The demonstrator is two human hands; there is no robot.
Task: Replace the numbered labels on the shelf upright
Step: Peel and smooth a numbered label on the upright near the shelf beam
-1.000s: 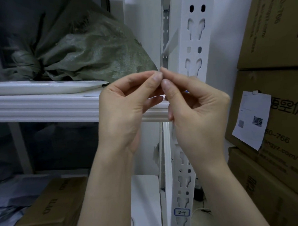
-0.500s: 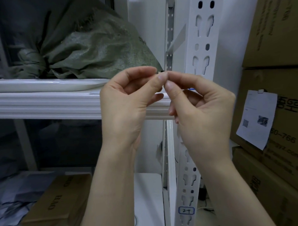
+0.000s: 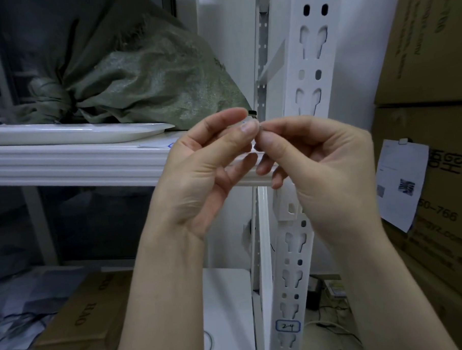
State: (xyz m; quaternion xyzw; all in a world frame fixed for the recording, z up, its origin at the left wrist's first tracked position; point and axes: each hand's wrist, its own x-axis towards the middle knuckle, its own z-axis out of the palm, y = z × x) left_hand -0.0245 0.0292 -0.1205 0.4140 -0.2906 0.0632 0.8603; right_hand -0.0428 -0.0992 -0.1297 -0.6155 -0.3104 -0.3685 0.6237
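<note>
Left hand point(image 3: 206, 170) and right hand point(image 3: 322, 165) both pinch a small, mostly hidden sticker point(image 3: 245, 123) at their fingertips point(image 3: 249, 128). Over the last second I see the left forefinger lift slightly, so I judge peeling continues and nothing is applied. Shelf upright point(image 3: 310, 73) stands behind at 12 o'clock, its "2-4" label point(image 3: 287, 326) at 6, cardboard boxes point(image 3: 430, 47) at 3.

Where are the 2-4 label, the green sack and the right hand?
2-4 label point(image 3: 288, 326): head view, its handwritten number.
green sack point(image 3: 154, 80): head view, its bulging side.
right hand point(image 3: 327, 168): head view, its middle, below the thumb.
</note>
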